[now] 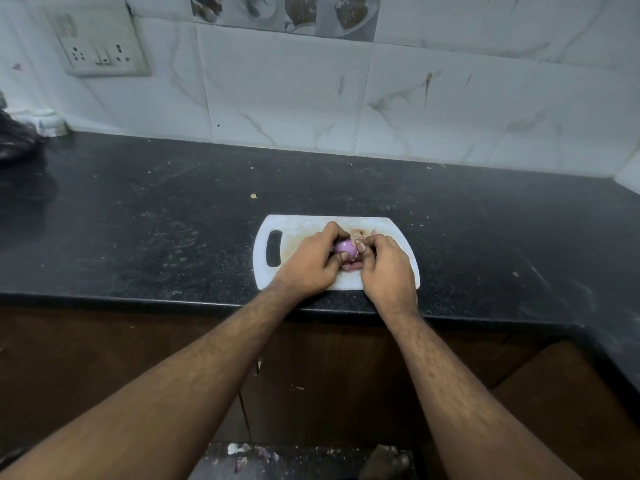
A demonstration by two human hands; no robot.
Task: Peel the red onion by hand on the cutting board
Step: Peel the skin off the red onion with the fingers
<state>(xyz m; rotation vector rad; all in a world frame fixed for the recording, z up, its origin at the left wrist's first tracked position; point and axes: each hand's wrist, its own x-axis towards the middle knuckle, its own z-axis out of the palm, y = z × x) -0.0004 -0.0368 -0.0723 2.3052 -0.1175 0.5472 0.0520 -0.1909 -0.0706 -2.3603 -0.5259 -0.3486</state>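
Left hand and right hand both in a curled grip on the red onion, over the white cutting board at the worktop front edge, loose peels on the board, bare dark surface stretching left and right.

1 onion, 1 board, 2 hands.

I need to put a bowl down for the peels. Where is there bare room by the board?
Bare counter lies left of the cutting board, between its handle slot and the dark bag; also right of it, and behind toward the tiles. The board's middle is crowded: both hands, onion, loose skins.
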